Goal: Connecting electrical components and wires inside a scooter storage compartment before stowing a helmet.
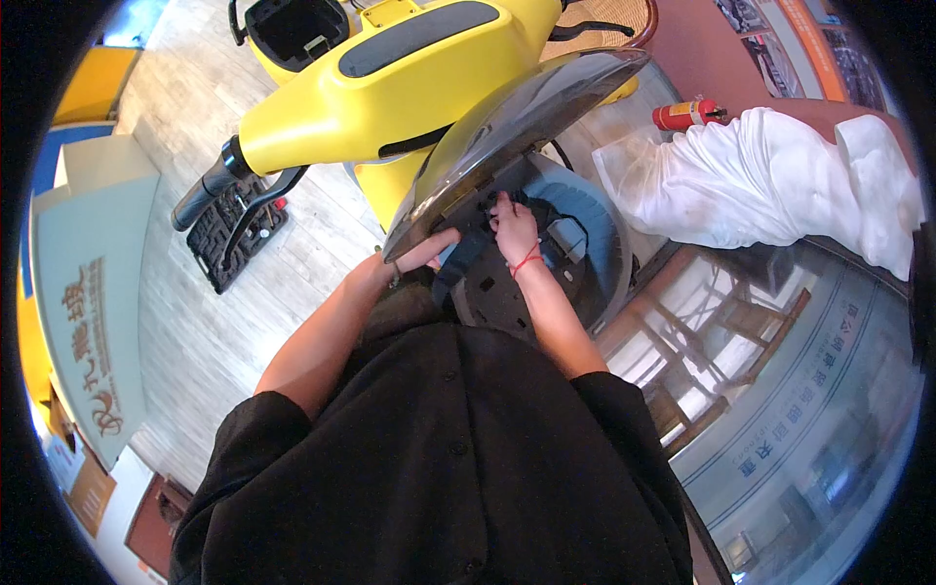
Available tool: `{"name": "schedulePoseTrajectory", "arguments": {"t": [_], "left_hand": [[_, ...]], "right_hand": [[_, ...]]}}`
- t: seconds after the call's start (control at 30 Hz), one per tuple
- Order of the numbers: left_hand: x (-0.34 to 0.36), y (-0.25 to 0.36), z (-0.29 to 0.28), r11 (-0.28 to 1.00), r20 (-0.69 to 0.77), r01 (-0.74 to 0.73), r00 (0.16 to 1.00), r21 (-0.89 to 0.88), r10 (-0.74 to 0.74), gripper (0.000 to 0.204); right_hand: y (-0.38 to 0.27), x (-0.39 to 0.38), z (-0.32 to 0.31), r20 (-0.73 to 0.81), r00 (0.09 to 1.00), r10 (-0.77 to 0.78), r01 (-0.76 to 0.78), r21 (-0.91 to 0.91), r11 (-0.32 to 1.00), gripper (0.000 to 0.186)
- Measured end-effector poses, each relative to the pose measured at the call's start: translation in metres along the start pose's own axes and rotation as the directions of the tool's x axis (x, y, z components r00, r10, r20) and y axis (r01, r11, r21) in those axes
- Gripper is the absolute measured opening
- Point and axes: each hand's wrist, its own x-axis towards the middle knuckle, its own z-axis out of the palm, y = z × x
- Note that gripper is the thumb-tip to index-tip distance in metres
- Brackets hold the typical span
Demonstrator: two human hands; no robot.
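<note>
My left hand (pixel 424 249) is by the lower edge of a glossy smoked windscreen (pixel 517 112), fingers curled and partly hidden, beside a small light-blue piece (pixel 448 255); what it grips is unclear. My right hand (pixel 514 229) reaches into the dark interior of a housing (pixel 609 249) beneath the windscreen, fingers closed around a small dark part that I cannot make out. Black cabling loops just right of that hand. Above, the yellow scooter body (pixel 356 117) carries a black grip (pixel 200 195) and lever.
An open black tool case (pixel 214 253) lies on the wooden floor at left, near a pale sign panel (pixel 83 224). A red extinguisher (pixel 682 114) and crumpled white cloth (pixel 731 180) lie at upper right, above a glossy glass surface (pixel 780 409). An open black compartment (pixel 292 29) shows at top.
</note>
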Motion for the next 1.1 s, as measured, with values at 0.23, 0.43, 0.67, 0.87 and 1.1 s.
{"name": "schedulePoseTrajectory", "arguments": {"t": [0.23,0.43,0.67,0.87,1.1], "left_hand": [[-0.004,-0.002,-0.006,1.0,-0.003,0.019,1.0,-0.002,-0.019,0.029],[-0.002,-0.001,-0.003,0.998,0.015,0.032,0.999,-0.059,-0.031,0.029],[-0.001,-0.009,-0.005,0.999,-0.005,0.024,1.0,0.029,-0.024,0.028],[0.007,-0.012,0.001,0.998,0.027,0.049,0.998,-0.036,-0.048,0.027],[-0.001,-0.008,-0.004,0.999,-0.025,-0.005,1.0,0.033,0.005,0.03]], "right_hand": [[-0.04,-0.035,0.001,0.003,0.919,-0.393,0.292,-0.677,0.676,0.029],[-0.016,0.0,-0.005,0.128,0.988,0.088,-0.105,0.14,0.985,0.026],[-0.038,-0.005,-0.013,0.58,0.708,0.403,-0.702,0.512,0.496,0.023],[-0.002,0.01,0.003,0.012,0.989,-0.148,0.148,-0.152,0.977,0.027],[-0.051,-0.034,-0.002,0.107,0.892,-0.439,0.324,-0.829,0.456,0.027]]}}
